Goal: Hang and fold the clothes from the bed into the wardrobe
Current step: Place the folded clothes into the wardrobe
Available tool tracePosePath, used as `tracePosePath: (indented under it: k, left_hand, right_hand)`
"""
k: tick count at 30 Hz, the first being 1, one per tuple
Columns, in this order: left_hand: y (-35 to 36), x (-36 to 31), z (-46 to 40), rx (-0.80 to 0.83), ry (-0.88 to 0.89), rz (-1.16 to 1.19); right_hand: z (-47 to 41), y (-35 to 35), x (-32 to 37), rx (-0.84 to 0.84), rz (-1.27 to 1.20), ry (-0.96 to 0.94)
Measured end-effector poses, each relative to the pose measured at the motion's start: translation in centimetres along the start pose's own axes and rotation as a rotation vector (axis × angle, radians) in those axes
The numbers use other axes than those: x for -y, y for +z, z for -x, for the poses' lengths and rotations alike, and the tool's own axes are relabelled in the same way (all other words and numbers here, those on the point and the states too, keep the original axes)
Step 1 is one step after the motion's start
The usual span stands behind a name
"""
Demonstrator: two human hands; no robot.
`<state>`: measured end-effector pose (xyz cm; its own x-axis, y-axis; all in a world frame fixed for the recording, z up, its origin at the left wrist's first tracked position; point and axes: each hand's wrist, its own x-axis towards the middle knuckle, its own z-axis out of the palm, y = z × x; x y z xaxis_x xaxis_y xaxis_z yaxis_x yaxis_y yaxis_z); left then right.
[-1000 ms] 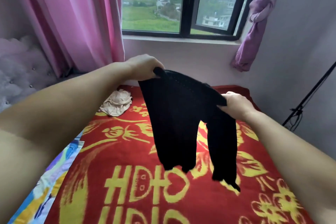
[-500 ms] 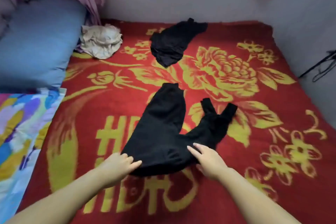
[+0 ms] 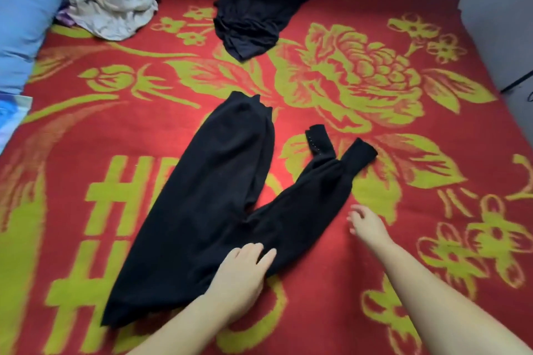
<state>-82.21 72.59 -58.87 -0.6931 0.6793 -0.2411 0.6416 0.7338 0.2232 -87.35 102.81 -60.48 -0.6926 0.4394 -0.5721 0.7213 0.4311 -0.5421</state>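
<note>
Black trousers (image 3: 219,196) lie spread flat on the bed's red and yellow blanket (image 3: 403,253), their two legs pointing away from me. My left hand (image 3: 240,274) presses flat on the near right part of the trousers with straight fingers. My right hand (image 3: 366,223) hovers above the blanket just right of the right leg, fingers spread and holding nothing. A second black garment (image 3: 259,17) lies crumpled farther back. A beige garment (image 3: 112,6) is bunched at the far left.
A blue pillow (image 3: 26,8) lies along the bed's left side, with a patterned sheet (image 3: 11,115) below it. The grey wall (image 3: 507,8) borders the bed on the right and far side. A black cable (image 3: 517,82) shows at the right edge.
The trousers went from held up in both hands to lying flat on the bed. My left hand slid right onto the fabric; my right hand came off it and moved right.
</note>
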Motion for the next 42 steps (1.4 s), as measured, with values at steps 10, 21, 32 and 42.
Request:
tracePosePath:
  k: [10,21,32,42]
  left_hand:
    - [4.8,-2.1,-3.4,0.101,-0.467,0.102]
    - [6.7,-1.5,-3.2,-0.057,-0.446,0.113]
    - [3.0,0.2,-1.6,-0.176,-0.475,0.416]
    - [7.8,-3.0,4.0,-0.053,-0.107,-0.017]
  right_hand:
    - [-8.9,0.3,5.8,0.024,-0.717,0.286]
    - [-9.3,1.2,12.8,0.068,-0.431,-0.133]
    - [-4.1,-4.3,11.7,-0.453,-0.151,-0.341]
    - [-1.3,-4.8,-3.8,-0.324,-0.001,0.232]
